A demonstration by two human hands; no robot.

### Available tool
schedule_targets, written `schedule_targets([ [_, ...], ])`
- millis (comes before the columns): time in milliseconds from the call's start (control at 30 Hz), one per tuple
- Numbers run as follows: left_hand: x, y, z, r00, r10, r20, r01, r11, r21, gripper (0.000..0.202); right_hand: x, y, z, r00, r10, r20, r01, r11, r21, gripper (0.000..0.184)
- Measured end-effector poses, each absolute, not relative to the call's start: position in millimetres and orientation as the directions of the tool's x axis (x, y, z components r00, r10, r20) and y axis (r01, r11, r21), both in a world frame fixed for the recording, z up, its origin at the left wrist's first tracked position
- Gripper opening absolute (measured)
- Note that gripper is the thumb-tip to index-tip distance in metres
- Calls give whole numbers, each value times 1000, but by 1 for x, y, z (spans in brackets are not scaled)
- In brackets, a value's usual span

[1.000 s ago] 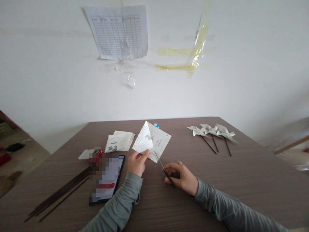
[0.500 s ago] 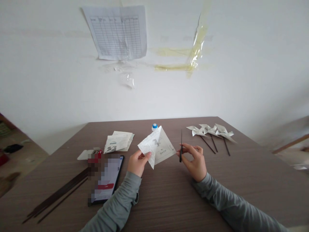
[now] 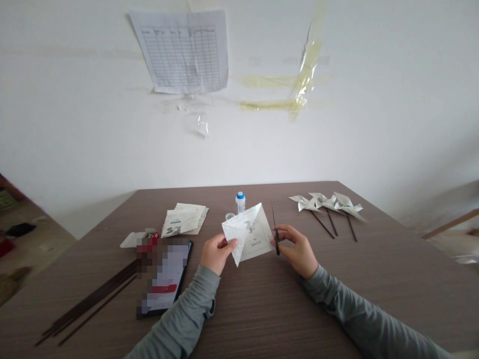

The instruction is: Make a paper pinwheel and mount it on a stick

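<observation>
My left hand [image 3: 217, 253] pinches a square of printed paper [image 3: 255, 234] by its left edge, thumb on top. Two corners of the paper are folded inward, and its right part lies flat with a small picture. In my right hand [image 3: 299, 250] is a pair of scissors [image 3: 277, 240], seen edge-on with a black handle and thin blades pointing up. The scissors are beside the paper's right edge; whether they touch it I cannot tell. Behind the paper stands a white glue bottle [image 3: 240, 202] with a blue top.
Finished paper pinwheels [image 3: 325, 200] on dark sticks lie at the back right. On the left are stacked paper squares [image 3: 184, 219], a small red-and-white box [image 3: 147, 238], a phone [image 3: 166, 279] and several dark sticks [image 3: 93, 294]. A printed sheet [image 3: 183, 52] hangs on the wall.
The paper has turned slightly and moved right and down, showing more of the glue bottle. My right hand with the scissors has moved a little left, towards the paper.
</observation>
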State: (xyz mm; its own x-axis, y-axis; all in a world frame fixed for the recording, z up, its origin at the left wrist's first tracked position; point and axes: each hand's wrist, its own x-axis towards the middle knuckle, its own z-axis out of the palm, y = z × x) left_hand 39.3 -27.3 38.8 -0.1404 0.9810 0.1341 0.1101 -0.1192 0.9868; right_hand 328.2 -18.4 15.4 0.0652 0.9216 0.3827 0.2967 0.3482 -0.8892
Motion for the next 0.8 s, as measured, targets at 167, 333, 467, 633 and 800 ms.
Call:
schedule_targets([
  [167, 39, -28, 45, -166, 976, 143, 86, -130, 988, 28, 326, -19, 17, -14, 956, 293, 170, 291, -941, 43],
  [333, 41, -29, 48, -186, 981, 63, 18, -61, 998, 33, 322, -20, 17, 78, 956, 283, 65, 279, -958, 50],
  [467, 39, -27, 45, -115, 987, -114, 12, 116, 993, 37, 319, -20, 16, 167, 949, 268, 1, 272, -962, 58],
  [633, 45, -30, 41, -24, 982, -189, -76, 187, 979, 30, 311, -23, 13, 187, 948, 256, -36, 267, -963, 62],
  [800, 52, -35, 47, -96, 984, -148, -123, 136, 983, 25, 305, -28, 11, 129, 953, 275, 19, 275, -961, 55],
])
